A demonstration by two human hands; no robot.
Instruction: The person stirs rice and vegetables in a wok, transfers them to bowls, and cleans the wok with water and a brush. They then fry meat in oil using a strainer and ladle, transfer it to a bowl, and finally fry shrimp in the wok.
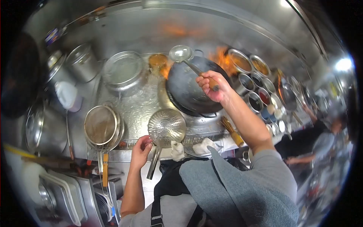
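My right hand [213, 85] is closed round the wooden handle of a metal ladle [181, 53], whose bowl is raised over the back left edge of a dark wok [193, 89]. Flames rise on both sides of the wok. Left of a round perforated strainer [166, 126], my left hand [141, 148] is held near its rim, fingers curled, and whether it touches the strainer I cannot tell. The strainer's handle points toward my body. A white cloth [177, 150] lies just below the strainer.
Seasoning containers [264, 96] stand at the right, beyond a bamboo brush [231, 131]. Two mesh strainers [100, 125] and a large water pot [123, 71] are at the left. Other people [317, 140] stand at the far right.
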